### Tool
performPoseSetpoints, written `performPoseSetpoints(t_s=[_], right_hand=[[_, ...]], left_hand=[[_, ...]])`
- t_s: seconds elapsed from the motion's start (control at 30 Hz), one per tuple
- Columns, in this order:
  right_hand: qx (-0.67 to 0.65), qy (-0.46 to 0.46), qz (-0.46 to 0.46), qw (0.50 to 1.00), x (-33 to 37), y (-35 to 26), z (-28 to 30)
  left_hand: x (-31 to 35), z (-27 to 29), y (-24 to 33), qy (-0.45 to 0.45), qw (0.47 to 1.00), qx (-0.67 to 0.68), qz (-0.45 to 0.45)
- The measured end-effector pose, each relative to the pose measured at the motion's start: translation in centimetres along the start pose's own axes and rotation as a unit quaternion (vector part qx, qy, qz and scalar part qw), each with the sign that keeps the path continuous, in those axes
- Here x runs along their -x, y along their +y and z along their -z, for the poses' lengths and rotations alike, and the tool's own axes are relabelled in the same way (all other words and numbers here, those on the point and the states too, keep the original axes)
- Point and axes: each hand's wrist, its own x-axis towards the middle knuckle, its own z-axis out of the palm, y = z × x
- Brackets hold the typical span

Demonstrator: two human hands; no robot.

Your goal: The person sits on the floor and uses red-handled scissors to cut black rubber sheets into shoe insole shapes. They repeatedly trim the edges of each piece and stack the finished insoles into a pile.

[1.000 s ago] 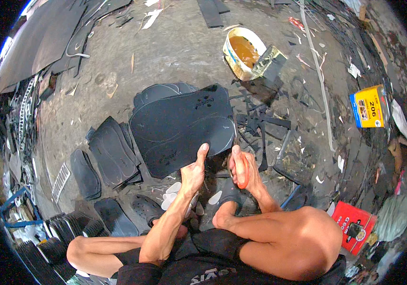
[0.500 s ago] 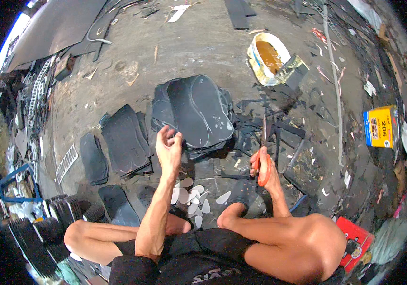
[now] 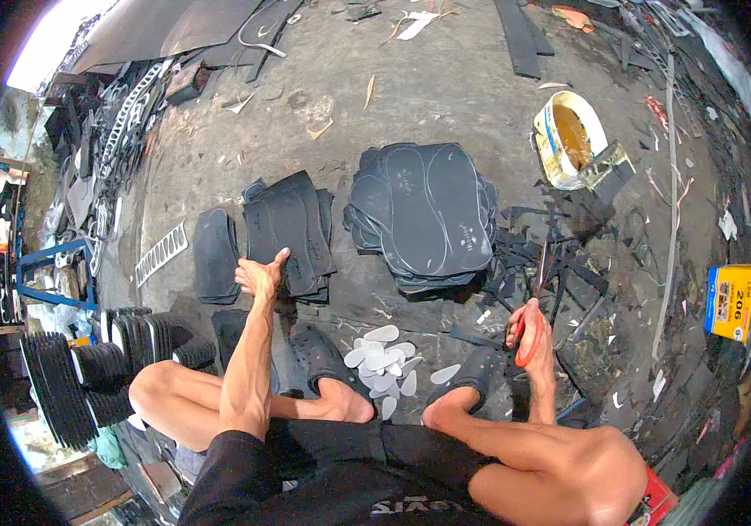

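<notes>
In the head view, the left hand hovers with thumb spread from its half-curled fingers, no object visible in it, at the lower left edge of a fanned pile of dark grey, flat foam-like sheets marked with curved outlines; whether it touches them is unclear. The right hand grips metal scissors with orange loop handles, blades pointing away over black offcuts, right of a larger stack of similar sheets. Handling these well probably means separating one sheet by its edge, with the blades well clear of the left fingers. The left palm is hidden, the blades' opening is hard to read, and a red box is mostly covered by the knee.
</notes>
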Motion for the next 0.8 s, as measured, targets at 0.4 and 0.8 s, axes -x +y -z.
performPoseSetpoints(t_s=[0.4,0.8], right_hand=[[-0.013,-0.131,0.116,0.984,-0.6,-2.3,0.5],[0.13,-0.114,0.225,0.959,-0.8,-7.5,2.9]], left_hand=[[6.2,16.0,10.1,-0.373,0.734,0.526,-0.213],[20.4,11.9,13.6,-0.611,0.671,0.319,-0.274]])
